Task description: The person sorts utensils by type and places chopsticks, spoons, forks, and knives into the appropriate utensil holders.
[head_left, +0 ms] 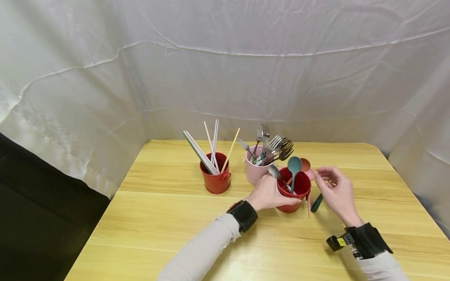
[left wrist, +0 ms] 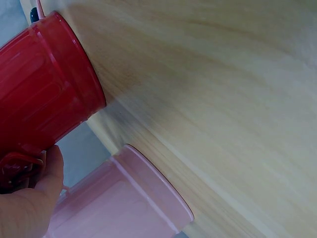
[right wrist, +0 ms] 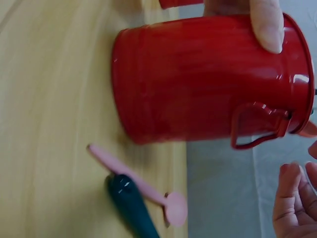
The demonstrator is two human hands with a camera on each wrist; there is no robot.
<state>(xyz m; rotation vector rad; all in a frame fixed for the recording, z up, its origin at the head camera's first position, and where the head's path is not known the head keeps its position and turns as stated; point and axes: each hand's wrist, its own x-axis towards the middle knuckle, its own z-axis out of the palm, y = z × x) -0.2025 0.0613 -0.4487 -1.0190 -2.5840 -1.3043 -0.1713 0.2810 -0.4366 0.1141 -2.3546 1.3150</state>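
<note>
My left hand (head_left: 268, 193) grips a small red metal bucket (right wrist: 198, 84) near its rim, thumb across the near side. In the bucket stand a teal spoon (head_left: 294, 165), a metal spoon (head_left: 274, 171) and an orange-red spoon (head_left: 305, 164), bowls up. Just right of the rim hovers my right hand (head_left: 335, 193), its fingers loosely bent, with nothing seen between them. Below that hand, a pink spoon (right wrist: 176, 209) and a dark green handle (right wrist: 131, 203) lie on the table, the handle's far end hidden.
A pink bucket (head_left: 254, 173) holding several forks (head_left: 275, 144) stands close behind the left hand. Farther left is another red bucket (head_left: 216, 183) with several straws or sticks (head_left: 198, 150). Pale cloth (head_left: 246, 86) hangs behind the wooden table (head_left: 158, 218).
</note>
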